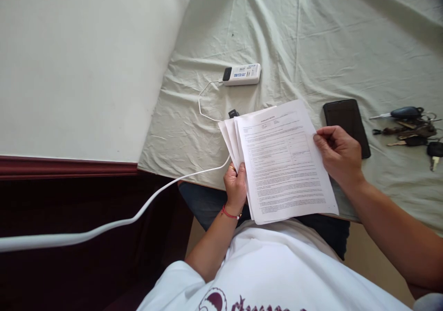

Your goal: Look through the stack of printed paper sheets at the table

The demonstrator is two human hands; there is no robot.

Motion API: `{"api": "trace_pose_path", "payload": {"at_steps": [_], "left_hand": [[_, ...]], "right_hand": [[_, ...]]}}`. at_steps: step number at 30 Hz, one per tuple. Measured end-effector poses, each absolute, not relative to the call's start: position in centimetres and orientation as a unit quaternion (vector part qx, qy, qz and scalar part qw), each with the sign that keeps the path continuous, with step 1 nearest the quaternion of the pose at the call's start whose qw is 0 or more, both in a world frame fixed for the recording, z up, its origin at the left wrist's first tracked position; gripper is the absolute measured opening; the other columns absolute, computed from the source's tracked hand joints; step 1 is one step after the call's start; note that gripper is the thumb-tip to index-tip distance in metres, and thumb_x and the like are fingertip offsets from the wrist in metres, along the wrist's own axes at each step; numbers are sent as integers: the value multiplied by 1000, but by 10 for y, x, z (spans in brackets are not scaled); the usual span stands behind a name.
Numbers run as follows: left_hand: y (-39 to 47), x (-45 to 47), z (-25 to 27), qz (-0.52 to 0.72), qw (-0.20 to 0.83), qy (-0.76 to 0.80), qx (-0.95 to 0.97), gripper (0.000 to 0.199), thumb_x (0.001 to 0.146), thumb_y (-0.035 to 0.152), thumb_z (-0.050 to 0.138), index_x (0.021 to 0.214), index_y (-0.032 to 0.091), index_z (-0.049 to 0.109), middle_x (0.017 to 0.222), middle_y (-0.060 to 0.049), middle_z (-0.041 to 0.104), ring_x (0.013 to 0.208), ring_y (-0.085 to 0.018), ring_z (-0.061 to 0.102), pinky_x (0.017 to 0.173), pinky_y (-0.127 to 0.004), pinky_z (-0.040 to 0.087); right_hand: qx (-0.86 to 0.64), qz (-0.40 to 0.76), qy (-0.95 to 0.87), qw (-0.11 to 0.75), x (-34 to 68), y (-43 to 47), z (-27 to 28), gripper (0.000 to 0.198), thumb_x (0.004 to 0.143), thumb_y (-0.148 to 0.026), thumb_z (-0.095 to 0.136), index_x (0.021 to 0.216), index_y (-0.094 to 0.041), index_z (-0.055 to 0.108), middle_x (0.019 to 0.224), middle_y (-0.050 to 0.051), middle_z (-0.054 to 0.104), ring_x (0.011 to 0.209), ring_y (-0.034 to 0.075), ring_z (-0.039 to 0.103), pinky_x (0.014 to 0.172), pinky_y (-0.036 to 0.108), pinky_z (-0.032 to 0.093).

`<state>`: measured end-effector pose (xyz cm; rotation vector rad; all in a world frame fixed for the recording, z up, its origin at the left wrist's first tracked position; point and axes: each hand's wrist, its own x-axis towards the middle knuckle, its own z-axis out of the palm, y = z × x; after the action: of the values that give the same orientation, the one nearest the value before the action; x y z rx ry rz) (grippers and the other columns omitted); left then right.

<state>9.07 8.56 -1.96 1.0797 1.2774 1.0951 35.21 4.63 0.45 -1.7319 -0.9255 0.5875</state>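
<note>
Plainly, a cloth-covered worktop (321,66), creased and pale green, is spread out beyond the left hand (236,184) and the right hand (337,154). Between the hands, a stack of printed sheets (287,172) is held over the worktop's near edge, its pages fanned on the left. Its left edge is clamped by the left hand, thumb in front; its upper right edge is pinched between the right thumb and fingers. To the left of the left hand, a thick white cable (155,195) is trailed away. Partly behind the right hand, a dark phone (346,117) is laid; farther right, a bunch of keys (406,112) is spread. Well beyond the left hand, a white power bank (244,74) is placed; nearer, a small black object (233,113) is partly hidden by the sheets. Just below the left hand, a red bracelet (230,215) is worn.
</note>
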Motion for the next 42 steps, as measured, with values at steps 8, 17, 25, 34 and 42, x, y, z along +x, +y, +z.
{"api": "trace_pose_path", "payload": {"at_steps": [8, 17, 25, 34, 42], "left_hand": [[87, 88, -24, 450, 529, 548, 467, 38, 90, 48, 72, 115, 20, 68, 112, -8, 76, 105, -22, 71, 94, -33, 54], [86, 94, -15, 463, 547, 521, 464, 39, 100, 55, 56, 118, 21, 66, 113, -7, 76, 107, -23, 71, 95, -34, 55], [85, 90, -18, 431, 527, 534, 502, 42, 90, 47, 73, 121, 19, 67, 115, -9, 76, 107, -24, 71, 98, -36, 55], [86, 90, -19, 442, 530, 526, 497, 35, 92, 41, 72, 119, 20, 69, 117, -9, 76, 109, -24, 71, 99, -36, 54], [86, 90, -19, 444, 532, 528, 491, 38, 90, 42, 74, 120, 19, 69, 118, -9, 76, 110, -25, 71, 100, -37, 54]], "right_hand": [[-721, 247, -393, 514, 352, 47, 2, 14, 92, -36, 67, 96, -22, 68, 83, 4, 69, 66, 15, 58, 62, 30, 43], [-724, 234, -400, 511, 352, 48, 0, 18, 90, -36, 67, 96, -19, 69, 79, 1, 68, 62, 12, 55, 59, 25, 41], [-728, 240, -401, 503, 351, 49, 3, 17, 90, -34, 67, 96, -19, 68, 78, 1, 67, 63, 11, 56, 59, 25, 41], [-721, 256, -416, 491, 350, 48, 4, 15, 91, -33, 66, 97, -19, 68, 76, 1, 65, 62, 11, 53, 59, 25, 41], [-714, 261, -418, 498, 350, 48, 3, 17, 92, -34, 66, 97, -18, 68, 76, 0, 65, 62, 11, 54, 58, 24, 40]]}}
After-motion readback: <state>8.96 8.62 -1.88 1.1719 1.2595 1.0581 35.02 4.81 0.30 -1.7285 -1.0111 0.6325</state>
